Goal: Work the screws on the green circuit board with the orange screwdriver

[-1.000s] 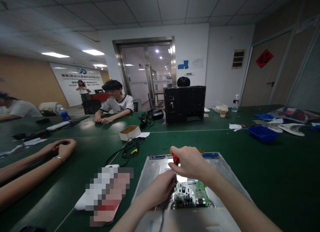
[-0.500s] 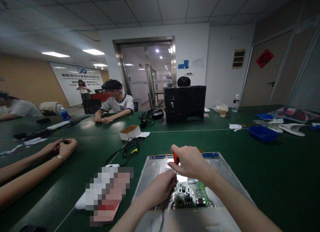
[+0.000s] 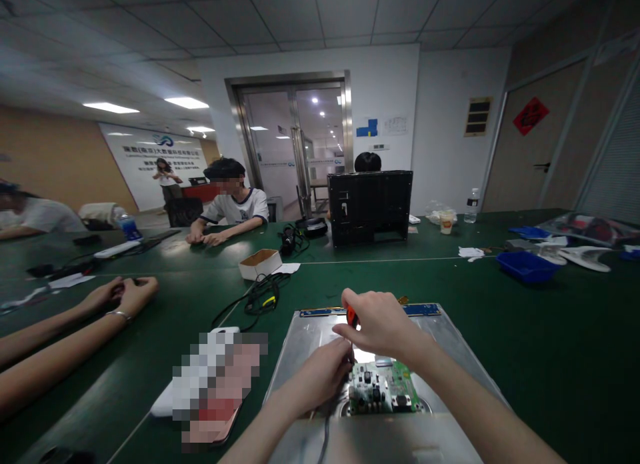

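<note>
My right hand (image 3: 383, 321) is closed around the red-and-black handle of a screwdriver (image 3: 352, 316), held upright. The shaft runs down to the upper left corner of a green circuit board (image 3: 387, 387). Beside that corner my left hand (image 3: 325, 367) is closed, its fingertips pinched together close to the shaft's lower end; whatever they hold is hidden. The board sits on the flat metal back of a display panel (image 3: 457, 384), which has a narrow blue board (image 3: 423, 310) along its far edge. A grey cable (image 3: 325, 441) comes out below my left hand.
Left of the panel lie a phone (image 3: 225, 397), a white device (image 3: 167, 401) and a black cable (image 3: 260, 294). A small open box (image 3: 260, 264) stands beyond. Another person's hands (image 3: 127, 297) are at the left. A black monitor casing (image 3: 370, 207) and a blue tray (image 3: 527, 267) are farther off.
Both my hands stay almost in place, the screwdriver still upright at the board's corner. The other person's hands at the left have shifted slightly to the right.
</note>
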A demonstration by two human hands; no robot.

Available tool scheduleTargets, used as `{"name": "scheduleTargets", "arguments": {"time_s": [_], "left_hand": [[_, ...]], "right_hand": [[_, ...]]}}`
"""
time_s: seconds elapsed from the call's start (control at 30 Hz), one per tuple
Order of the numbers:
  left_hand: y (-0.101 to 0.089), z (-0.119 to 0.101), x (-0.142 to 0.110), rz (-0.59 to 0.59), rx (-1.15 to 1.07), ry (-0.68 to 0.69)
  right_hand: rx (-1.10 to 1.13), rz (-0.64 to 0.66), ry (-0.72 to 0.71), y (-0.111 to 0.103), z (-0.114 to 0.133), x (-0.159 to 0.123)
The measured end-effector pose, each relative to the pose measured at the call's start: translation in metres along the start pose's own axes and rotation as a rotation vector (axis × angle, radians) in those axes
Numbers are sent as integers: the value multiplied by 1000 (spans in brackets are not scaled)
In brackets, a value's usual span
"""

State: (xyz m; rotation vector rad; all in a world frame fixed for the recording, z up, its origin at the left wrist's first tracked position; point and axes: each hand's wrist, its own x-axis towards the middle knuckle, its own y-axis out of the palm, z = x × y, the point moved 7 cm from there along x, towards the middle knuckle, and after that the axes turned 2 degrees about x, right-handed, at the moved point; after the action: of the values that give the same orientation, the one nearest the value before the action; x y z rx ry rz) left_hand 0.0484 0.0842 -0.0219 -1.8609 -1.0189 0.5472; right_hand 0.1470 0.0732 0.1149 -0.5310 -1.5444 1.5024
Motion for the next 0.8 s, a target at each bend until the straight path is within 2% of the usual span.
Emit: {"name": "scheduleTargets", "arguments": {"time_s": [0.1, 0.8], "left_hand": [[0, 2, 0, -27, 21, 21], [2, 2, 3, -9, 44, -6]], "right_hand": [[-21, 1, 17, -1, -1, 1], [-37, -21, 8, 2, -1, 2]]}}
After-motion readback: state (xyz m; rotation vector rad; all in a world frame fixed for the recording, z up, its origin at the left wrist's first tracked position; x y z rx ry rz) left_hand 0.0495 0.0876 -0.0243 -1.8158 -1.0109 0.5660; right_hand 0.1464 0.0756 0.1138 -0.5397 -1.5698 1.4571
